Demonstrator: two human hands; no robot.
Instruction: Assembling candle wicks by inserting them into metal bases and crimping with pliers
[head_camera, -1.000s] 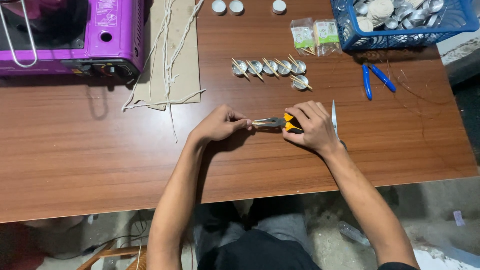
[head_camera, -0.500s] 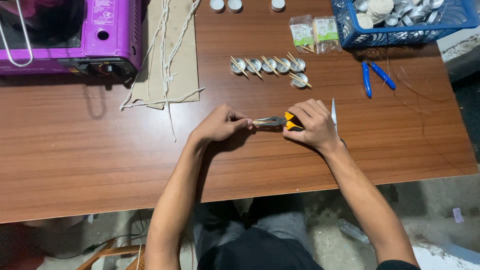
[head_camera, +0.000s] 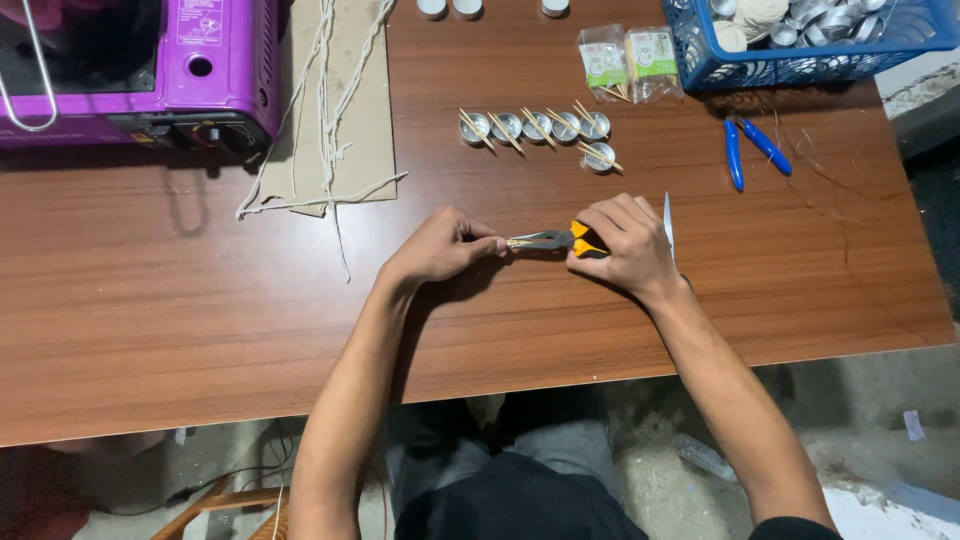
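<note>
My right hand (head_camera: 625, 245) grips the yellow handles of a pair of pliers (head_camera: 548, 240) over the wooden table (head_camera: 200, 300). The metal jaws point left, toward my left hand (head_camera: 445, 246). That hand pinches something small at the jaw tips; the fingers hide what it is. Beyond my hands lie several small round metal cups (head_camera: 535, 128) in a row, each with thin wooden sticks across it. A narrow white strip (head_camera: 667, 220) sticks out behind my right hand.
A purple box-shaped appliance (head_camera: 130, 70) stands at the far left. Beside it lies a cardboard sheet (head_camera: 340, 110) with white strings on it. A blue basket (head_camera: 810, 40) of metal cups is at the far right, with two small packets (head_camera: 625, 58) and blue-handled cutters (head_camera: 750, 150) nearby.
</note>
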